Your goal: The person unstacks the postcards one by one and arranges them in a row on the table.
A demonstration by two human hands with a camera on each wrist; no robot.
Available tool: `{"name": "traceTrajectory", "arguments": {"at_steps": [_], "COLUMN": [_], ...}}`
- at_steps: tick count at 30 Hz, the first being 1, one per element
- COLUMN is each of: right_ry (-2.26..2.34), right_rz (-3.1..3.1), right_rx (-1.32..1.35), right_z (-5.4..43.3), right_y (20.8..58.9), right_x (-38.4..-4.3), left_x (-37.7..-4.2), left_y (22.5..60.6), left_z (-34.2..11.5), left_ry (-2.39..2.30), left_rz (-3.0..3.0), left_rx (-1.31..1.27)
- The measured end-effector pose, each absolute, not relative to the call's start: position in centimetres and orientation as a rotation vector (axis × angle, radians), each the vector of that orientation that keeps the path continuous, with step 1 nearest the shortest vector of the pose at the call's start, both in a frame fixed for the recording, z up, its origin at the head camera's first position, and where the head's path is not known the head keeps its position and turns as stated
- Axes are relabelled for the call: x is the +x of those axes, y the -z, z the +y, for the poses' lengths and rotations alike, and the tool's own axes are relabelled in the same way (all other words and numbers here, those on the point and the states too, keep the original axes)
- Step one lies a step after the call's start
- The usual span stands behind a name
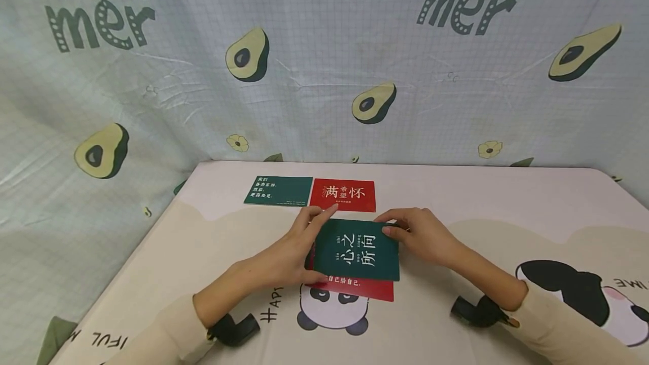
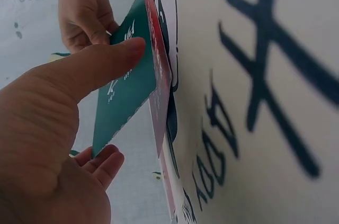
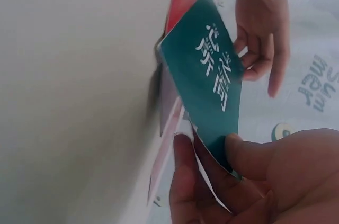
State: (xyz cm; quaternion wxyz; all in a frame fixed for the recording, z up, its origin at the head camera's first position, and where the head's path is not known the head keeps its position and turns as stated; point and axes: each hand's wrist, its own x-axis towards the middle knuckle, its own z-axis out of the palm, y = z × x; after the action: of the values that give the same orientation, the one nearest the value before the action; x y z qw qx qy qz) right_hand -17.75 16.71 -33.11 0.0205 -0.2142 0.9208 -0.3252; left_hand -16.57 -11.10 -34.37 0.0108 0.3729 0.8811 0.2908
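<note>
My right hand [image 1: 423, 235] pinches the upper right corner of a dark green card [image 1: 352, 263], thumb on its printed face and fingers behind. The green card [image 3: 206, 70] has large white characters and is tilted in the right wrist view. Beneath it, a red card [image 1: 375, 290] with white writing shows along the near side. My left hand [image 1: 291, 252] is spread at the left side of these two cards, index finger extended, thumb at the red card's left end. In the left wrist view, the left thumb [image 2: 114, 64] overlaps the green card's face.
Farther back on the table, another green card [image 1: 281, 191] with white lines of text lies flat beside another red card [image 1: 347, 191] with large white characters. A printed cloth [image 1: 324, 128] with avocados hangs behind the table. A panda print [image 1: 332, 314] is on the tabletop.
</note>
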Motion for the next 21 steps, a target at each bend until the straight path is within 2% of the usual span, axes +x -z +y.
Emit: {"name": "traceTrajectory", "arguments": {"at_steps": [13, 21], "right_ry": [1.197, 1.183], "right_rz": [2.748, 2.847], "right_rx": [-0.554, -0.606], "right_z": [18.8, 20.7], "right_y": [31.1, 30.5], "right_x": [-17.9, -18.7], "left_x": [-18.3, -19.9], "left_y": [33.5, 32.8], "left_z": [-9.6, -8.1], "left_ry": [-0.849, -0.882], "left_rz": [2.828, 2.857], "left_rx": [1.351, 1.354]}}
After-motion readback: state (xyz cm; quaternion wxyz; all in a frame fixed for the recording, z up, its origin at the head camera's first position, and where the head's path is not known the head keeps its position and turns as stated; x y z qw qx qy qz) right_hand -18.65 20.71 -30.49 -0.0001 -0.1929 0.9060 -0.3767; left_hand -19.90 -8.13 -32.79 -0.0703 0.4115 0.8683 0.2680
